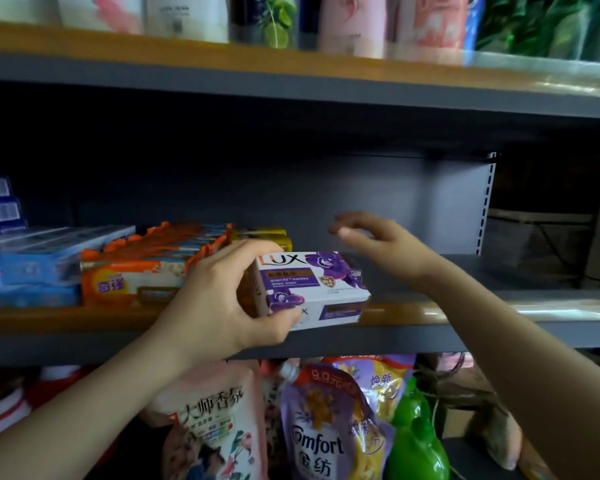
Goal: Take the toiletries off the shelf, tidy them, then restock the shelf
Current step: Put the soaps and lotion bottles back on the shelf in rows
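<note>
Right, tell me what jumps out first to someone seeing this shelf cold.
The purple and white Lux soap box at the middle shelf's front edge, gripped by the left hand. The right hand hovers open just behind it, over the shelf's bare right half. Left of the box sit orange soap packs; a purple Comfort pouch stands below.

The middle shelf (430, 311) is stocked only on its left side. Blue packs (32, 268) are laid at far left, orange soap packs (146, 268) just beside them, and yellow boxes (274, 237) further back.
</note>
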`<action>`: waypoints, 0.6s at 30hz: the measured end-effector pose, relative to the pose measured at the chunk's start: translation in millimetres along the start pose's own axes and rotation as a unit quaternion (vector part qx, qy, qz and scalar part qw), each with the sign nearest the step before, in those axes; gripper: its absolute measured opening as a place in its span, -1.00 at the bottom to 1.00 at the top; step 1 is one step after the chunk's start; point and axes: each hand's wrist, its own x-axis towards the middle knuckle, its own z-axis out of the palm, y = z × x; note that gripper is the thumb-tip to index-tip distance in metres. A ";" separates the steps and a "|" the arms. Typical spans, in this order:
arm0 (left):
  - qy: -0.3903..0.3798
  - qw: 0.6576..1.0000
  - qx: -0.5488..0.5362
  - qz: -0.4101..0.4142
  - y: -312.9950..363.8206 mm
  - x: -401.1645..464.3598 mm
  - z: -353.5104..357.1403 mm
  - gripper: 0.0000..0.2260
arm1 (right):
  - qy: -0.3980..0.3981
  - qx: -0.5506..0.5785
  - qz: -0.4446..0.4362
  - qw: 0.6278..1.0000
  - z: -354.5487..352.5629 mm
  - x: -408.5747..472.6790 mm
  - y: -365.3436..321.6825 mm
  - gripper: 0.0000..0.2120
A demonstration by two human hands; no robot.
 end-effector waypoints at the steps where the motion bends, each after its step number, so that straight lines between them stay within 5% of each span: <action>1: 0.005 1.000 -0.002 -0.002 -0.2 5.1 -0.1 -0.47 | -0.023 0.101 -0.023 0.994 -4.8 -8.4 -7.8 -0.75; 3: 0.013 1.000 -0.008 -0.014 -2.1 16.2 1.2 -0.44 | -0.110 0.163 -0.058 0.979 -9.6 -22.5 -20.4 -0.64; 6: 0.002 0.999 -0.018 -0.048 -9.2 28.1 7.0 -0.35 | -0.151 0.071 -0.072 0.983 -7.3 -23.8 -24.7 -0.38; 10: -0.039 0.993 0.090 -0.067 -24.8 23.8 9.6 -0.24 | -0.062 0.095 -0.029 0.993 -14.8 -21.1 -13.4 -0.30; 14: -0.074 0.983 0.167 -0.029 -36.5 13.4 3.8 -0.65 | 0.021 0.060 0.030 0.998 -19.4 -15.4 14.2 -0.31; 18: -0.044 0.980 0.190 -0.023 -28.6 12.8 4.4 -0.72 | 0.052 0.070 0.072 0.994 -12.3 -1.7 30.4 -0.49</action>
